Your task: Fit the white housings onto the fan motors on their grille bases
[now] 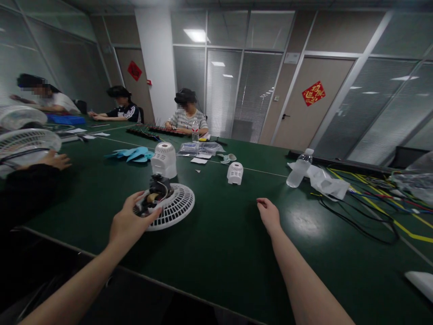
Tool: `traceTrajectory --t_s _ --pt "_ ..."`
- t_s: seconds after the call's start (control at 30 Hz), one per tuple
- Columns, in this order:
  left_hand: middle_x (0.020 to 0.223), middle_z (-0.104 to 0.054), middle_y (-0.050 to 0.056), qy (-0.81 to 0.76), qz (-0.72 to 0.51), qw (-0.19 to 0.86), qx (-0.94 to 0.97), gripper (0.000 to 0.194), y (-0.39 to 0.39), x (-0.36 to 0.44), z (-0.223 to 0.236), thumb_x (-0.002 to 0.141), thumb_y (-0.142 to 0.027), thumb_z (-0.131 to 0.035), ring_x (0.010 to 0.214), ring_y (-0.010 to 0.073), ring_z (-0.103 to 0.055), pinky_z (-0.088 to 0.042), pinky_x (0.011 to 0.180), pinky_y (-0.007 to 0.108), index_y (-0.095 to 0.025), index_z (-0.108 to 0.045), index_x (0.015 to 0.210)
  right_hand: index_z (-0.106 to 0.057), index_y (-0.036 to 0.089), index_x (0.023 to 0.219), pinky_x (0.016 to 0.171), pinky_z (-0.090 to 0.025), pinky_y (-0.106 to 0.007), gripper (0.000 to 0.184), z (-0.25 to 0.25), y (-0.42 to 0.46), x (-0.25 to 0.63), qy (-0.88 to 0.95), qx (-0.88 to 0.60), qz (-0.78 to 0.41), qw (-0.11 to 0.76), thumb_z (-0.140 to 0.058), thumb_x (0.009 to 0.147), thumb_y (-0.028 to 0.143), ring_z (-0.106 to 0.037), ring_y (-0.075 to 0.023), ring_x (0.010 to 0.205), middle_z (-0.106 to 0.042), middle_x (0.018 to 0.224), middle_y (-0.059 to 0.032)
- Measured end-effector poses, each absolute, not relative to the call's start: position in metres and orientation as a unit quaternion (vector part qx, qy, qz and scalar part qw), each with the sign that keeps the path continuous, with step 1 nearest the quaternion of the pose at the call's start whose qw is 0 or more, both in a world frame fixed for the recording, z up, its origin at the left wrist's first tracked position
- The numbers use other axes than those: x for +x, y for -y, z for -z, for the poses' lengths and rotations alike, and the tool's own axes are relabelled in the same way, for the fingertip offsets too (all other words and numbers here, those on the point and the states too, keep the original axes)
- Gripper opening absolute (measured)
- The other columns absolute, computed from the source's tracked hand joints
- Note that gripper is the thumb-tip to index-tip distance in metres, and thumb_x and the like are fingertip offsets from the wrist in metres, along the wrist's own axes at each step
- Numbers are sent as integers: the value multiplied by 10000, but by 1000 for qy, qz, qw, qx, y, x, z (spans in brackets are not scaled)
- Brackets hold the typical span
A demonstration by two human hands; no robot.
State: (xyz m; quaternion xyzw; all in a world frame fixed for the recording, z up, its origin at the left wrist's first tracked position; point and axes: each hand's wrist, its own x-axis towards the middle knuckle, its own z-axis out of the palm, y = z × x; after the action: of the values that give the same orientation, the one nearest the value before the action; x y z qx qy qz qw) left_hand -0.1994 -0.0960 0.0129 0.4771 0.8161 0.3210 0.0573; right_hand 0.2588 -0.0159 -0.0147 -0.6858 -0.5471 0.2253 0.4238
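My left hand (126,222) is wrapped round a fan motor (156,195), an exposed dark unit with wires and a copper-coloured part. The motor sits on a round white fan grille (181,205) with slots. My right hand (269,215) is apart from it, low over the green table, its fingers curled together; whatever they may hold is hidden. Beyond the motor stands a white vented housing (164,160). A smaller white vented cover (235,173) is on the table ahead of my right hand.
Blue fan blades (133,154) lie at the back left, near clear plastic bags (199,149). A water bottle (300,169), white wrapping (326,180) and black cables (358,225) occupy the right. At left, another person's hand (56,160) is beside a large white grille (27,142). Several people sit farther off.
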Motion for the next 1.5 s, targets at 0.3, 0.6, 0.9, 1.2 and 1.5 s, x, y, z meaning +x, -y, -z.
traceTrajectory --t_s 0.3,0.6,0.9,1.2,1.5 --pt "1333 -660 70 -641 -362 156 659 806 91 -72 -33 704 -575 -765 1159 308 -676 -551 989 461 -310 -462 1402 -717 252 811 741 -498 -369 248 10 20 256 574 -674 -225 408 -527 829 410 -704 -260 834 -777 836 -32" --pt "1344 -603 134 -579 -305 99 749 765 88 -5 -36 730 -566 -746 1197 375 -613 -526 987 535 -244 -501 1380 -695 243 840 775 -488 -355 258 12 18 251 611 -648 -198 409 -513 844 427 -678 -244 836 -740 857 -38" --pt "1252 -672 88 -497 -379 216 750 391 86 -21 -23 875 -409 -633 1162 288 -638 -530 1006 478 -249 -622 1232 -725 234 1069 851 -504 -414 338 16 13 254 627 -646 -183 395 -541 859 425 -652 -266 921 -678 1057 -90" --pt "1294 -672 65 -526 -396 205 724 329 66 -31 -13 904 -374 -578 1218 266 -629 -524 1059 449 -260 -660 1202 -682 275 1250 1054 -462 -439 428 24 9 254 651 -597 -223 413 -579 866 434 -631 -271 1157 -671 1270 -63" --pt "1672 -249 58 -537 -292 236 755 586 60 -30 6 1001 -563 -348 1557 288 -200 -245 1248 521 -282 -407 1511 -668 292 1287 1176 -353 -468 421 21 14 250 648 -576 -253 430 -536 897 381 -558 -260 1318 -643 1382 -34"
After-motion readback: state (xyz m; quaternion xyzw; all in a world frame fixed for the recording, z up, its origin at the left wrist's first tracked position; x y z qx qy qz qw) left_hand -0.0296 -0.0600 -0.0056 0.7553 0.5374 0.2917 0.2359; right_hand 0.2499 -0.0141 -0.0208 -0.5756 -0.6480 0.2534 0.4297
